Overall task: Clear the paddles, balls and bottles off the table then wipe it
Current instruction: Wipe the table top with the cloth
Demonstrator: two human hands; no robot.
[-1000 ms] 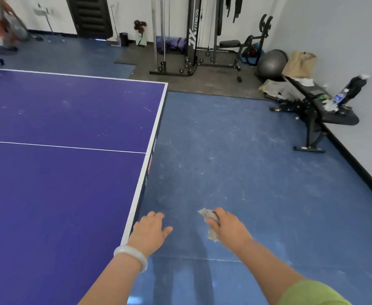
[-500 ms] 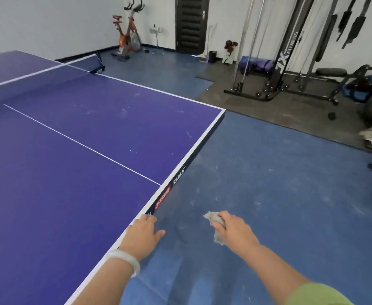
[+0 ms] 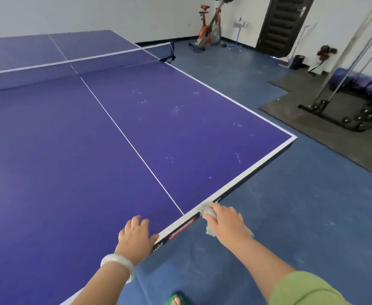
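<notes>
A purple table-tennis table [image 3: 119,133] with white lines and a net [image 3: 75,69] fills the left and middle of the head view. No paddles, balls or bottles show on it; faint pale smudges mark its right half. My left hand [image 3: 135,233] rests flat on the near edge of the table, a white bangle on its wrist. My right hand [image 3: 224,220] grips a crumpled grey cloth [image 3: 207,211] and holds it against the white end line, just right of the centre line.
Blue floor runs along the table's right side. An orange exercise bike [image 3: 210,29] and a dark door [image 3: 278,25] stand at the back. A weight rack [image 3: 352,102] on a dark mat occupies the right. My green sandal [image 3: 177,300] shows below.
My view has swung left over the table. My left hand moved onto the table top, and my right hand brought the cloth up from beside the table to its end edge.
</notes>
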